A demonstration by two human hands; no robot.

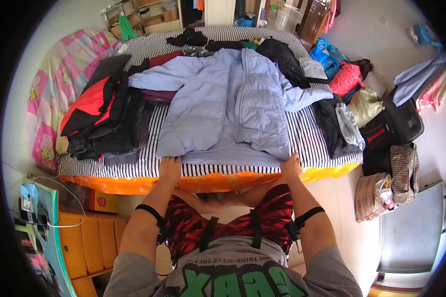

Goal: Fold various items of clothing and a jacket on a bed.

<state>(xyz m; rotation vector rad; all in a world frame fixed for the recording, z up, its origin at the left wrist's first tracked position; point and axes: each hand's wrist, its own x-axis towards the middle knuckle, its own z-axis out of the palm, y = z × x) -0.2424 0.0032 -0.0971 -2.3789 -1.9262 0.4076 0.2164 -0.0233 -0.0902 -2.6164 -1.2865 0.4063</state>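
A light blue padded jacket (204, 111) lies spread on a bed with a black-and-white striped sheet (152, 141), its front partly parted and both sleeves stretched out sideways. The hem faces me. My left hand (170, 169) grips the jacket's bottom corner on the left, and my right hand (291, 166) grips the bottom corner on the right. Both hands are at the bed's near edge, fingers on the fabric. Under the left sleeve lie dark red and purple garments (158, 95).
Dark folded clothes (107, 137) with a red-and-black garment (87, 105) are stacked on the left. Black trousers (329, 130) and a black backpack (278, 54) lie on the right. Bags (373, 196) stand on the floor at right; a wooden cabinet (85, 241) is at lower left.
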